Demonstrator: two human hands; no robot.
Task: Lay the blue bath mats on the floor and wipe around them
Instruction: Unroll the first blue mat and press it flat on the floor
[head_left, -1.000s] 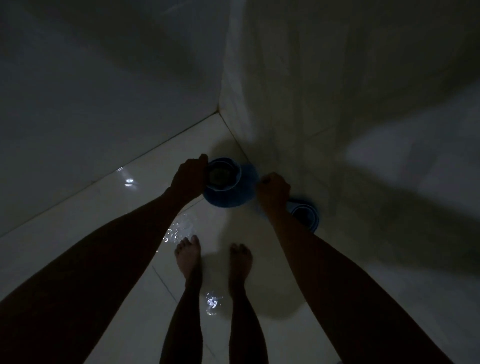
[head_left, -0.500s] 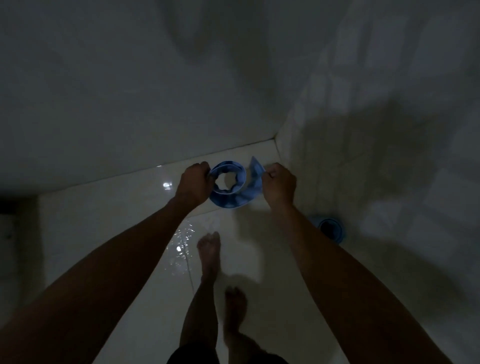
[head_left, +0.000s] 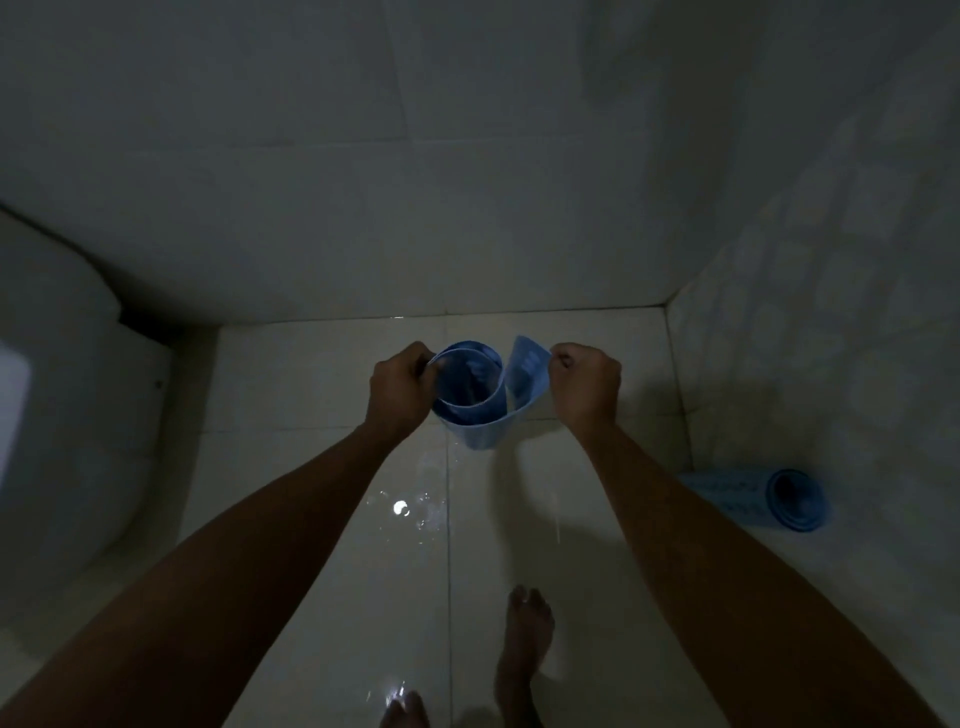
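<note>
Curling in a loose spiral between both hands, a blue bath mat (head_left: 480, 400) hangs above the wet floor (head_left: 322, 374), thin and flexible, its surface smooth on the inner coil and faintly patterned with small marks on the free flap. The left hand (head_left: 400, 387) wraps its fingers round the coiled edge, thumb on the near side. The right hand (head_left: 584, 382) pinches the outer free edge of the flap, fingers curled tight into a fist around it. The mat's lower fold sags between the wrists, clear of the tiles.

A second blue mat (head_left: 779, 499), tightly rolled into a tube, lies on its side on the floor at the right, close to the patterned wall (head_left: 810, 291), its open end facing right and well apart from the held one.

The floor is glossy pale tile with thin grout lines, and puddles glint between the forearms and near the bare feet (head_left: 527, 629). A white toilet (head_left: 57, 395) with rounded sides fills the left. The plain back wall (head_left: 415, 208) meets the floor just beyond the hands, leaving an open stretch of tile between the toilet and the right wall.
</note>
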